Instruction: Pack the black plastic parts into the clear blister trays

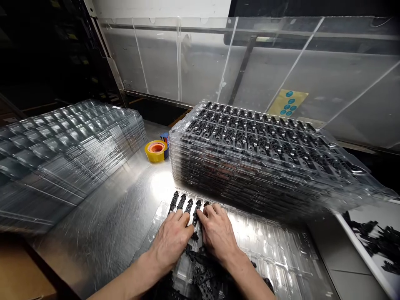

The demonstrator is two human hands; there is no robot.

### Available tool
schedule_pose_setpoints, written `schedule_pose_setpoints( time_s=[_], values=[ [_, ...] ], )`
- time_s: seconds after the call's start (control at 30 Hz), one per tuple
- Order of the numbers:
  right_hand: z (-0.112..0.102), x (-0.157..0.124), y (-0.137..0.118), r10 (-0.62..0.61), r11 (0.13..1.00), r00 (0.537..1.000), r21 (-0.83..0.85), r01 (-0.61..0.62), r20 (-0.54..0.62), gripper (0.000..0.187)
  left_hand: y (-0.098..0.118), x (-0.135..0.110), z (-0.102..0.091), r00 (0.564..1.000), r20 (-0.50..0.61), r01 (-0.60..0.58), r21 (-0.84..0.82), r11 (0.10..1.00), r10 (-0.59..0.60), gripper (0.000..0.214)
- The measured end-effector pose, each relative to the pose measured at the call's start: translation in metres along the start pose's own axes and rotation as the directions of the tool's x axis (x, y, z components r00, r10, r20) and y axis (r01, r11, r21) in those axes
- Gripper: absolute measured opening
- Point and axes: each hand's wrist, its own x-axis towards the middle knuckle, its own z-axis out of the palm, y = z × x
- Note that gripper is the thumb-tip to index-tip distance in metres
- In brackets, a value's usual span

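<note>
A clear plastic tray [268,246] lies flat on the metal table [106,225] in front of me. Several small black parts [185,204] sit in its far-left pockets. My left hand [171,241] and my right hand [217,233] rest side by side on the tray, fingertips pressing on the black parts in the pockets. The fingers are bent and close together; I cannot make out a part gripped in either. A loose heap of black parts [203,271] lies on the tray between my wrists.
A tall stack of filled trays [259,158] stands just behind my hands. A stack of empty clear trays [59,154] slopes at the left. A yellow tape roll [156,151] sits between them. A white bin with black parts [375,237] is at the right.
</note>
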Motion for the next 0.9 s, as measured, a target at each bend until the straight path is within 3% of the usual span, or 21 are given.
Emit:
schedule_pose_setpoints(
  time_s=[0.1,0.17,0.23,0.33,0.4,0.5,0.57,0.67,0.77,0.9],
  values=[
    [-0.014,-0.013,0.004,0.067,0.991,0.998,0.117,-0.066,0.002,0.027,-0.007,-0.004,-0.001,0.996,-0.078,-0.048,-0.101,0.994,0.041,0.015],
    [-0.025,-0.024,0.004,0.129,0.914,0.991,0.383,-0.136,0.044,0.026,-0.007,-0.006,-0.004,0.994,-0.106,-0.036,-0.289,0.957,0.005,0.018],
    [-0.035,-0.035,0.001,0.183,0.703,0.974,0.675,-0.223,0.132,0.027,0.000,-0.003,-0.009,0.996,-0.073,0.009,-0.501,0.865,-0.052,0.021],
    [-0.043,-0.045,-0.002,0.300,0.363,0.917,0.857,-0.365,0.263,0.035,0.016,0.008,-0.017,0.987,0.030,0.138,-0.679,0.721,-0.161,0.016],
    [-0.045,-0.044,0.001,0.388,0.296,0.881,0.869,-0.397,0.270,0.036,0.023,0.016,-0.021,0.977,0.098,0.200,-0.717,0.668,-0.187,0.015],
    [-0.045,-0.033,0.018,0.445,0.435,0.873,0.804,-0.406,0.199,0.033,0.017,0.024,-0.024,0.985,0.111,0.169,-0.742,0.648,-0.130,0.015],
    [-0.041,-0.023,0.034,0.479,0.531,0.861,0.723,-0.441,0.174,0.033,0.000,0.024,-0.021,0.981,0.038,0.162,-0.691,0.704,-0.189,0.022],
    [-0.030,-0.011,0.050,0.517,0.602,0.845,0.644,-0.473,0.138,0.029,-0.029,0.018,-0.014,0.960,-0.017,0.232,-0.515,0.825,-0.280,0.029],
    [-0.014,-0.008,0.051,0.485,0.680,0.869,0.580,-0.448,0.103,0.023,-0.041,0.013,-0.005,0.969,0.054,0.241,-0.408,0.881,-0.241,0.029],
    [-0.002,-0.013,0.040,0.423,0.805,0.905,0.446,-0.392,0.033,0.023,-0.035,0.017,0.003,0.968,0.056,0.249,-0.318,0.915,-0.245,0.024]
  ],
)
